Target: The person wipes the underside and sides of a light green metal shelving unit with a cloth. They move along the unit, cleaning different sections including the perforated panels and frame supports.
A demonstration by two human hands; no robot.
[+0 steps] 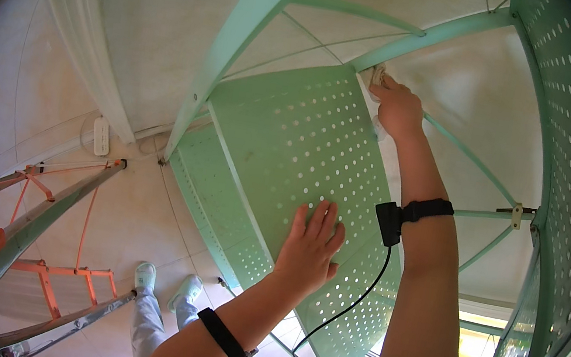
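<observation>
My left hand (311,245) rests palm down on a green perforated metal shelf (264,136), fingers spread and nothing held. Farther out, my right hand (401,110) grips a crumpled, pale brownish cloth (377,81) at the shelf's far corner, where it meets a green upright post (425,41) by the wall. Part of the cloth is hidden under my fingers. Below the shelf's near edge, a second green metal shelf (223,185) shows lower down. Thin green cross braces (482,159) run along the rack's wall side.
A folding ladder (50,214) with orange braces stands at lower left, near my slippered feet (146,275). Beyond it, a white power strip (101,136) lies by a pale curtain (78,17). A higher perforated shelf (566,139) rises at right. A black cable (348,312) hangs from my right forearm's strap.
</observation>
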